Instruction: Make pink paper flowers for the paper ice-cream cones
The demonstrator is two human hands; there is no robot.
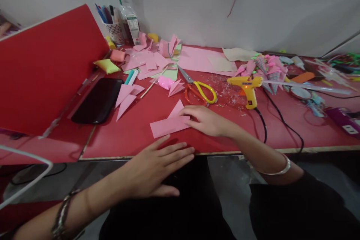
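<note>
Scissors, one pair, are spotted first, laid open on the red tabletop, one handle loop yellow and the other orange-red. One yellow glue gun is seen to their right, its orange light lit, a long translucent glue stick fed into its back. One black smartphone is placed on the left; at least two checked cones are bunched with pink pieces beyond the glue gun.

Now the hands, two of them, held apart! By the right hand, fingers bent and half closed, the right end of one pink paper strip is touched; whether it is pinched or merely pressed cannot be told. The strip is set near the table's front edge, and one pink triangle is seen just behind it, reached by the same fingertips. The left hand is spread wide with nothing held, its index finger brought close to the strip, though contact cannot be made out.

At the wall, one patterned cup is filled with several pens, and one clear bottle is stood beside it, dark liquid contained low down.
</note>
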